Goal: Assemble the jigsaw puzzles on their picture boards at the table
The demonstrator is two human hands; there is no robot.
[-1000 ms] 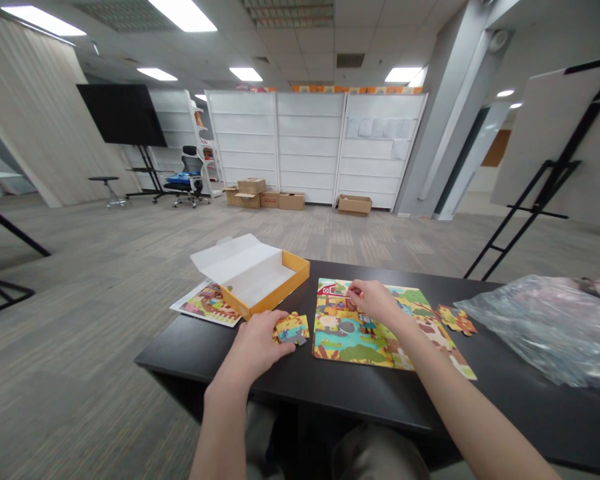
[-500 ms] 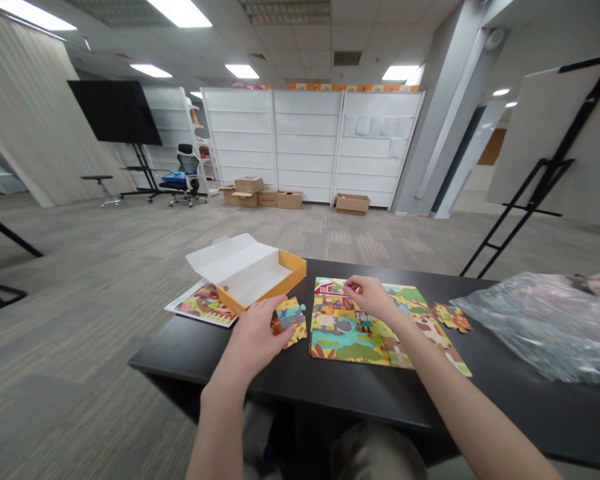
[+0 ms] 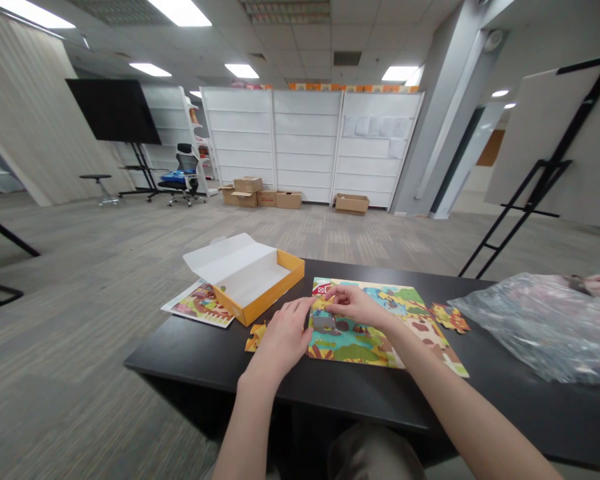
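risk of jostling animal-scene jigsaw puzzle (image 3: 364,340) by crowding left hand (image 3: 284,335) against right hand (image 3: 354,307), both half closed; cannot tell if gripping anything.

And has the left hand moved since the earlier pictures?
Yes. Judged against the open yellow box, the left hand has moved to the right, and it is now at the left edge of the puzzle board.

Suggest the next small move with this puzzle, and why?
Perhaps settle the grey-and-blue piece flat on the colourful puzzle: the left hand and right hand seem to have their fingertips at its far end, over the puzzle's left part.
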